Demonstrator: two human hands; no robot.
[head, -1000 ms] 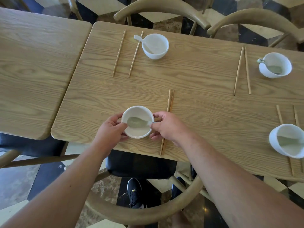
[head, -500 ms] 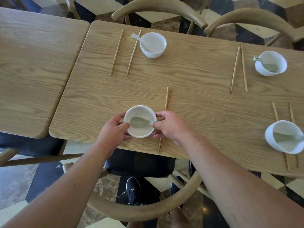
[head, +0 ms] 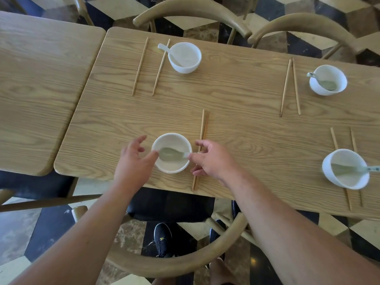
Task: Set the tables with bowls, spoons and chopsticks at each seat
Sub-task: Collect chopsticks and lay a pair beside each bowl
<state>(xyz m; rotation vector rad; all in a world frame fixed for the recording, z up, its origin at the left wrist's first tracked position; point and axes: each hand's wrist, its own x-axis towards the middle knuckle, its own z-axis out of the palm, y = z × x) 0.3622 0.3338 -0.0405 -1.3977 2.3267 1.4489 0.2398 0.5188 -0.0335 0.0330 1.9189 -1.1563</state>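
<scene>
A bare wooden table [head: 41, 89] butts against the left end of the set table [head: 236, 103]. Near the set table's far left corner two chopsticks [head: 140, 66] lie apart beside a white bowl [head: 185, 66] with a spoon [head: 164, 48] in it. At the near edge the left hand [head: 133, 161] hovers, fingers spread and loose, gripping nothing, thumb at the rim of the near bowl [head: 171, 167], where a greenish spoon [head: 170, 154] lies. A close pair of chopsticks [head: 204, 128] lies just right of it, under the right hand [head: 211, 159], also slack and empty. Rightwards sit a far-edge bowl [head: 329, 90] and a near-edge bowl [head: 345, 182], each holding a spoon
</scene>
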